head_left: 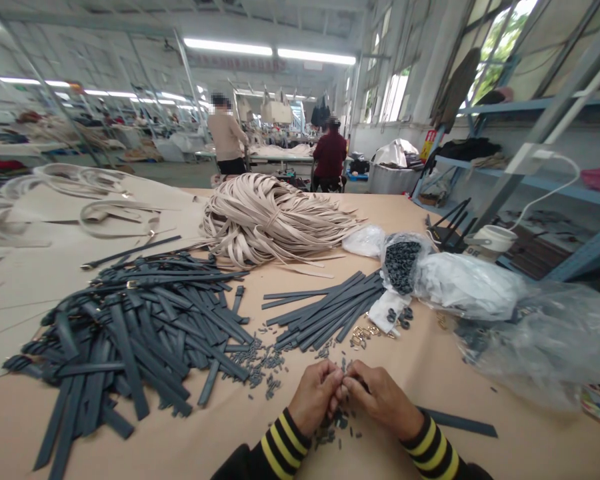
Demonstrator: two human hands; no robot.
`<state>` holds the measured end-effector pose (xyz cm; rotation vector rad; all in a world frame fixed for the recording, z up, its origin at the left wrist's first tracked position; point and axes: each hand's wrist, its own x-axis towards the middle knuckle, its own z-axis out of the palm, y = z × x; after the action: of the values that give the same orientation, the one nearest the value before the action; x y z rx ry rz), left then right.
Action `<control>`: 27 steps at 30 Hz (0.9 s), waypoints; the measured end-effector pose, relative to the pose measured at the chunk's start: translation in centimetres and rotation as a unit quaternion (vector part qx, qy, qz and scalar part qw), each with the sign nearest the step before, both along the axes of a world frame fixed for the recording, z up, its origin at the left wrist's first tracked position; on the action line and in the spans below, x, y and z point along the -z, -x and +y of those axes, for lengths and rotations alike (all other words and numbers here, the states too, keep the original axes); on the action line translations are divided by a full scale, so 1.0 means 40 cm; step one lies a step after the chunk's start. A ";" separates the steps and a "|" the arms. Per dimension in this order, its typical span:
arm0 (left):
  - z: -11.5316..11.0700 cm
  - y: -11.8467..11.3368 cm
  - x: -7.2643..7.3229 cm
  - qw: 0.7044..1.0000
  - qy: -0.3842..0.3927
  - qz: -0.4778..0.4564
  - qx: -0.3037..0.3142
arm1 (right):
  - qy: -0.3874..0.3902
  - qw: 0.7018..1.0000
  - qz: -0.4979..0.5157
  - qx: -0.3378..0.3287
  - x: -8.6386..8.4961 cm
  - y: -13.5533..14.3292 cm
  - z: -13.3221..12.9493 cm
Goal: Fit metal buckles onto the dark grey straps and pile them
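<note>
My left hand and my right hand meet at the fingertips, low in the middle of the view. Both have curled, pinching fingers; whatever lies between them is too small to make out. Small dark pieces are scattered on the table under and around my hands. A dark strap lies to the right, partly behind my right wrist. Beyond my hands rests a fan of dark straps, with gold buckles beside it. More small dark pieces lie to the left.
A large pile of dark straps covers the left side. Behind it sits a bundle of beige strips. Plastic bags, one with dark parts, line the right. Two people are farther back, beyond the table.
</note>
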<state>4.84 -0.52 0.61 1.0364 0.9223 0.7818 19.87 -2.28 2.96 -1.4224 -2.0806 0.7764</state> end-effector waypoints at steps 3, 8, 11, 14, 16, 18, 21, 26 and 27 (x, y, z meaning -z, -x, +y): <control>0.007 -0.001 -0.005 0.999 -0.007 0.007 -0.037 | 0.008 1.000 -0.003 -0.010 -0.027 -0.019 0.003; 0.020 -0.013 -0.033 0.994 -0.081 0.076 -0.010 | 0.035 0.999 0.032 -0.003 -0.073 -0.088 0.013; 0.015 -0.031 -0.049 0.949 -0.251 0.190 -0.025 | 0.011 0.996 0.036 0.085 -0.076 -0.152 0.021; 0.003 -0.065 -0.055 0.873 -0.390 0.288 0.056 | 0.027 0.989 0.042 0.138 -0.045 -0.199 0.019; 0.000 -0.097 -0.053 0.826 -0.428 0.348 0.115 | 0.060 0.985 0.056 0.150 -0.013 -0.207 0.014; 0.004 -0.129 -0.049 0.784 -0.437 0.415 0.149 | 0.086 0.980 0.081 0.162 0.016 -0.200 0.007; 0.022 -0.164 -0.049 0.740 -0.425 0.488 0.184 | 0.099 0.971 0.117 0.184 0.040 -0.183 0.001; 0.042 -0.167 -0.060 0.749 -0.406 0.477 0.218 | 0.095 0.971 0.133 0.176 0.039 -0.177 0.000; 0.042 -0.161 -0.059 0.768 -0.401 0.455 0.204 | 0.090 0.972 0.130 0.173 0.036 -0.176 -0.001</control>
<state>11.29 1.15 2.98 2.4219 1.1004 0.2223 26.93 -2.33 1.53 -1.6238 -1.5438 0.9637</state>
